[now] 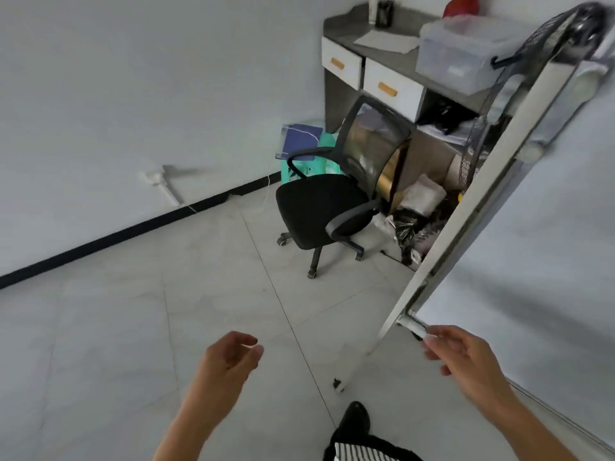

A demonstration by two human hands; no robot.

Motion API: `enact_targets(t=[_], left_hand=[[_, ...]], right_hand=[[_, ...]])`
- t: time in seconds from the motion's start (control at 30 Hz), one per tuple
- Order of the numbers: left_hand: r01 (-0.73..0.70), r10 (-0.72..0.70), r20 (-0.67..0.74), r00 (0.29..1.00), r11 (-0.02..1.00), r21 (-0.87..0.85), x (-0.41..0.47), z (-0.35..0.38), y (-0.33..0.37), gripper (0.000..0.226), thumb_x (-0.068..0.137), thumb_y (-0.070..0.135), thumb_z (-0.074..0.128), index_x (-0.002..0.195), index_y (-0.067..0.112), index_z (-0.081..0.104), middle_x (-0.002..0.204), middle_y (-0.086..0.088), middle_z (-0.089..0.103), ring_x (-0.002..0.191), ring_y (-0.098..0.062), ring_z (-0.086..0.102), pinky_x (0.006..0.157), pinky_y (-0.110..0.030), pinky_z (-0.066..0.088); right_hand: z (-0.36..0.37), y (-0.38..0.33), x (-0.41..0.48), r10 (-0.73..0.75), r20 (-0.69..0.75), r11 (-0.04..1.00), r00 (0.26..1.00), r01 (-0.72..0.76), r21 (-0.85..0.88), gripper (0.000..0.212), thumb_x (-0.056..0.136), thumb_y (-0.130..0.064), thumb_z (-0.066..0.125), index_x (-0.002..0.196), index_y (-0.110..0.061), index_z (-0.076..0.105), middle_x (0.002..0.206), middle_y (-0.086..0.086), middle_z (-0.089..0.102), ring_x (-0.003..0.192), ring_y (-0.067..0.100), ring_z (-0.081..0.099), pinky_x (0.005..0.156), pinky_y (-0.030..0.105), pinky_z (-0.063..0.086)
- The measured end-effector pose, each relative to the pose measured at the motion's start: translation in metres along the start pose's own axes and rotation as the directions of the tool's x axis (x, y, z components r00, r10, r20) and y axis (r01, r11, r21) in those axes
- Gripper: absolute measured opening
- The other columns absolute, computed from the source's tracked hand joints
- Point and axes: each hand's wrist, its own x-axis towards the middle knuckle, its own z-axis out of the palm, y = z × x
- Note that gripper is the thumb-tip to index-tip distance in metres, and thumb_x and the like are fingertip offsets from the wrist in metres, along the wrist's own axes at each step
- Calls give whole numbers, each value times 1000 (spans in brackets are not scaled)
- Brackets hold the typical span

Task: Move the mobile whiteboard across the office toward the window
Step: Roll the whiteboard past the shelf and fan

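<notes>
Whiteboard [549, 227]: at right, on tiled floor [133, 327], beside chair [319, 211] and desk [376, 44].
Right hand [462, 351]: fingers loosely curled at whiteboard's lower frame corner; grip unclear.
Left hand [229, 354]: half-open, empty.

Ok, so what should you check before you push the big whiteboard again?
1. Right hand on the whiteboard frame: not ok, fingers only near the lower corner, no firm grip.
2. Left hand holding something: not ok, open and empty.
3. Floor ahead bare: ok.
4. Chair out of the way: not ok, it stands near the board's edge.
5. Board's wheels rolling freely: cannot tell.
6. Window direction: cannot tell, no window in view.
</notes>
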Motion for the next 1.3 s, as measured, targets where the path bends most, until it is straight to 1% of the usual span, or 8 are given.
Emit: enact_targets(t=[0.23,0.47,0.63,0.8,0.9,1.0,1.17,1.3], left_hand=[[-293,243,277,930,944,155,115,27,129,5,89,29,66,93,30,66,86,-2,75,84,-17,71,81,-39,58],[-574,387,644,660,813,100,192,91,238,12,91,31,63,103,29,64,95,7,71,91,-7,69,87,-29,57],[-706,405,846,346,707,-49,219,137,293,26,86,31,70,110,24,62,99,9,68,94,-5,66,89,-28,57],[-796,353,935,-47,552,-248,211,181,348,73,76,41,78,139,28,44,140,8,54,129,-8,50,110,-32,43],[-664,282,922,-266,640,-387,194,207,374,79,72,31,83,140,20,45,143,1,55,132,-15,52,112,-44,42],[-515,146,899,-412,777,-362,183,225,382,44,81,2,74,122,11,60,124,-6,68,118,-20,64,105,-41,49],[-634,79,902,-425,686,-358,159,228,363,35,82,12,76,115,9,67,115,-7,73,109,-20,68,99,-34,54],[-790,150,913,-379,463,-403,129,223,355,39,78,31,79,110,13,66,99,5,70,99,-16,67,92,-34,55]], right_hand=[[2,-49,61,37,-202,996,979,-20,83,12,87,-13,65,98,-19,67,86,3,76,83,17,72,65,35,52],[3,-66,80,89,-503,996,860,-62,71,19,83,-18,70,94,-32,64,86,-10,74,83,9,69,80,49,56],[36,-82,90,236,-711,972,662,-174,161,33,78,-28,74,107,-24,59,103,-10,69,99,15,66,82,41,56],[63,-101,105,368,-791,928,489,-251,277,103,69,-39,81,149,-21,19,145,4,48,127,23,52,99,44,47],[69,-110,122,425,-794,903,435,-255,344,120,65,-49,81,152,-26,2,153,3,37,135,24,44,103,46,45],[73,-111,133,421,-832,889,361,-345,300,119,69,-55,73,151,-25,-7,152,1,39,130,28,49,100,46,47],[72,-94,125,395,-864,867,313,-439,237,105,79,-58,61,151,-24,-9,132,2,60,105,30,66,85,43,57],[75,-85,111,396,-846,881,357,-407,240,98,85,-52,57,151,-21,-8,129,5,61,104,30,66,86,44,57]])
